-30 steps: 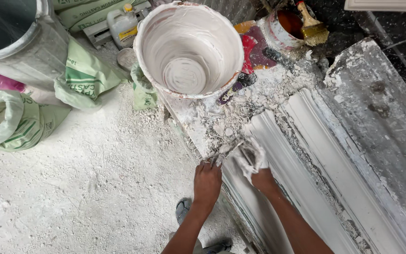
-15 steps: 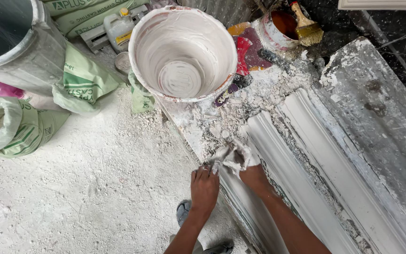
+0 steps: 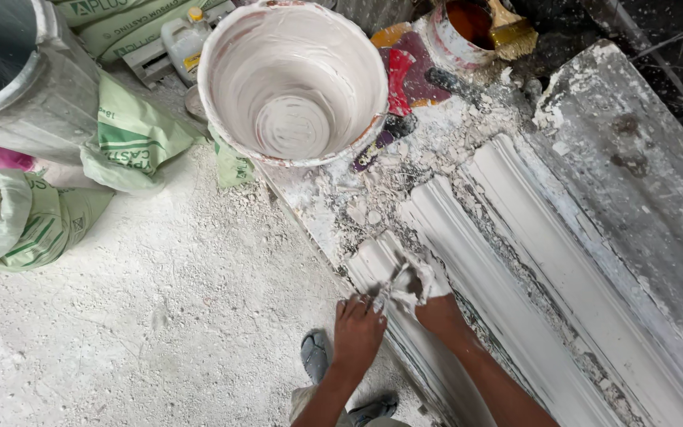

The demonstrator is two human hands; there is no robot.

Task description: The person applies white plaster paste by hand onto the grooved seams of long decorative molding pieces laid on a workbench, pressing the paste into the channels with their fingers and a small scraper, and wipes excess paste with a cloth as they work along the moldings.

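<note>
A plaster-soaked fibre wad [image 3: 405, 286] is gripped by both the left hand [image 3: 357, 332] and right hand [image 3: 439, 310] against a white cornice moulding [image 3: 468, 237] on a plaster-crusted bench [image 3: 642, 182], beside a plaster-coated bucket [image 3: 294, 79] above a dusty white floor [image 3: 160, 316].

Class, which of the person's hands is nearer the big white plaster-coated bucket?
Left. The left hand lies below the big white plaster-coated bucket; the right hand sits further right on the moulding.

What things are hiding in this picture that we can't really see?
- Head view: the right hand has its fingers buried under the wet white plaster wad.
- The long white plaster cornice moulding runs off the bottom edge.
- The grey metal drum is cut by the left edge.
- The left hand covers the moulding's near edge.
</note>
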